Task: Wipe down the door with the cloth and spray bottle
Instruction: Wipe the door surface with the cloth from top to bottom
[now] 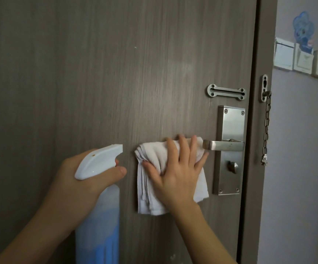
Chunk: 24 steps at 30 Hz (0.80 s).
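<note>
on door (116, 73), cloth (154, 187) under right hand (177, 174)

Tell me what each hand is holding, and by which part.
Left hand grips the spray bottle by its neck, under the trigger head. Right hand presses the white cloth flat against the door.

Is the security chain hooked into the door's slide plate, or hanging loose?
Hanging loose. The chain drops straight down from its frame mount, and the slide plate on the door holds nothing.

Grey-brown wood-grain door (116, 73), upright, bearing a steel lever handle (223, 145), chain-guard plate (226, 92) above, white cloth (150, 180) pressed flat against it.
</note>
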Tool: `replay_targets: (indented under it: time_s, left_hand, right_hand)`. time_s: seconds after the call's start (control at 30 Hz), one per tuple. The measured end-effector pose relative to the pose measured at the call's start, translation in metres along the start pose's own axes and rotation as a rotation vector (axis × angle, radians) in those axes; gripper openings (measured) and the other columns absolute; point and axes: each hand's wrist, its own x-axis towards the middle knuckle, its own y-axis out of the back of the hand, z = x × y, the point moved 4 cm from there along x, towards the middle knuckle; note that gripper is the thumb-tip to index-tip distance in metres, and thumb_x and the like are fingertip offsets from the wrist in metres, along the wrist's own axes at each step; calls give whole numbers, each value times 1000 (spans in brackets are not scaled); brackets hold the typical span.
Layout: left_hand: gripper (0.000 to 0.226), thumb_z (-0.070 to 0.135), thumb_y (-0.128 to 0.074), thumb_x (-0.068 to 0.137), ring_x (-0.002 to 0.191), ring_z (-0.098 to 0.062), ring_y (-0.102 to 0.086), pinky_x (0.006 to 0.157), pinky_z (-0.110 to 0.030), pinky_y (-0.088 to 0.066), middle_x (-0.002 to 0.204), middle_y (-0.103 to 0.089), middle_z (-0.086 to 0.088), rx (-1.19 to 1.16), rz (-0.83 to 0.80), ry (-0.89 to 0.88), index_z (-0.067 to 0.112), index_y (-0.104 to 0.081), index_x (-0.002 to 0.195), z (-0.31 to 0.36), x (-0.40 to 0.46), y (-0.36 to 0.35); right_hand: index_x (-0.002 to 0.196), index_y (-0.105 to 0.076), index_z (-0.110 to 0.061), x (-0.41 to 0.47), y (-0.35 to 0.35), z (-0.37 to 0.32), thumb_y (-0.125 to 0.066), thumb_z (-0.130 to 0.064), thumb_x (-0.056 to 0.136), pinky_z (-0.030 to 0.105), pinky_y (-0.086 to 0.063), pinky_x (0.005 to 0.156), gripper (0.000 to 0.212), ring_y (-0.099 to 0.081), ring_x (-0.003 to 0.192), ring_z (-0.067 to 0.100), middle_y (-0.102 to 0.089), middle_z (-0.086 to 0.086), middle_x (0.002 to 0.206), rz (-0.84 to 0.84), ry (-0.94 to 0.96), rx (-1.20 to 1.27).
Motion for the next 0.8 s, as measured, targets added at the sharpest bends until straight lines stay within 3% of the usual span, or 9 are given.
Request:
replay_targets:
  time_s: [0.1,0.23,0.37,0.53,0.67,0.8]
  left_hand:
    - [24,8,-90,67,66,-3,-66,58,-12,-50,78,-74,-5,-8,-26,-10,26,-77,75,5,-3,-5]
    - [28,4,-86,70,67,-1,-67,59,-8,-49,73,-75,2,-22,-27,-1,30,-78,75,4,-3,-8]
    - [29,6,-91,65,68,-3,-67,62,-12,-51,76,-76,0,-24,-32,-6,29,-79,78,5,-3,-8]
    - [24,24,-87,57,73,-12,-68,70,-34,-51,80,-76,-7,-33,-22,18,24,-78,79,3,-3,-6]
    - [22,28,-82,57,70,-9,-67,70,-33,-50,82,-75,-9,-41,-4,18,23,-78,78,5,-4,-7]
    - [30,21,-94,60,68,-3,-68,68,-33,-50,77,-76,2,-10,-16,28,28,-77,84,2,-3,-8]
  right_hand:
    - [150,-34,-25,-14,-4,-3,-28,-73,95,78,-8,109,74,-6,151,44,-25,15,161,-37,-107,-57]
    - [150,-34,-31,-29,-9,-12,-33,-61,99,84,-14,102,59,-5,150,48,-23,12,163,-19,-103,-25]
    - [150,-36,-29,-44,-7,-11,-41,-75,88,78,-13,107,78,-11,150,46,-29,11,161,-39,20,-36]
    - [143,-42,-19,-47,-4,1,-61,-68,72,61,-33,99,89,-33,142,32,-40,6,153,-12,-63,38]
    - [131,-53,-14,-36,-2,9,-60,-66,67,53,-36,93,83,-43,127,26,-47,4,137,33,-96,114]
    - [123,-59,-13,-28,1,9,-59,-63,66,51,-35,92,76,-44,120,26,-47,3,129,59,-60,130]
